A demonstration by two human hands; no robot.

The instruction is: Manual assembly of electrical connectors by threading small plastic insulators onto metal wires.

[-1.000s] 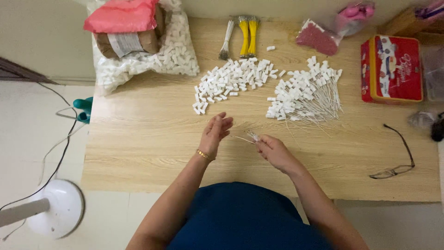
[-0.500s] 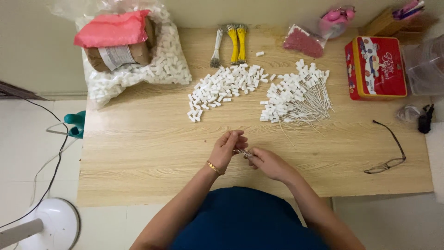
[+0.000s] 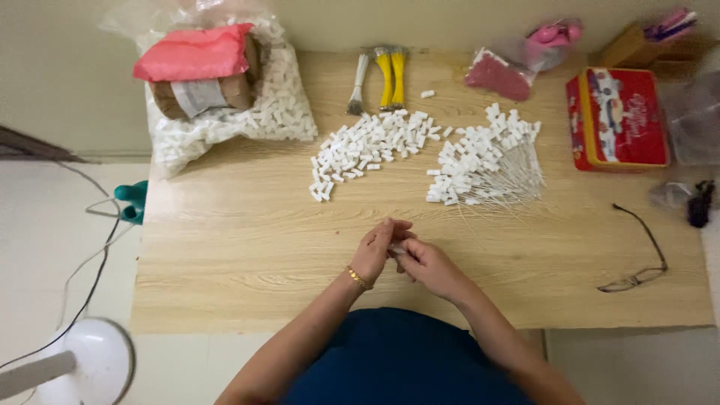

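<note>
1. Nearest you, at the front edge of the wooden table [image 3: 225, 277], your left hand [image 3: 375, 253] and right hand [image 3: 427, 266] meet fingertip to fingertip above the bare wood.
2. Your left hand, with a gold bracelet [image 3: 358, 278] on its wrist, has its fingers curled in toward the right hand. Between the two sets of fingertips you pinch a small pale piece [image 3: 396, 248]. It is too small to say what it is, and I cannot tell which hand has the firmer hold.
3. To your right, a pair of dark-rimmed glasses [image 3: 637, 259] lies open on the table, well apart from your hands.
4. Farther out, right of centre, sits a heap of white blocks on thin sticks [image 3: 487, 161], the sticks fanning toward you.
5. Just left of that heap lies a loose pile of small white blocks [image 3: 367, 146], spread in a slanted band.
6. At the far edge, yellow-handled tools [image 3: 390, 75] lie side by side above the loose pile.
7. In the far left corner, a clear plastic bag of white blocks [image 3: 274, 112] carries a brown parcel with a red bag [image 3: 193, 54] on top.
8. In the far right corner, a red tin box [image 3: 616, 118] lies flat, with a dark red pouch [image 3: 498, 75] to its left.
</note>
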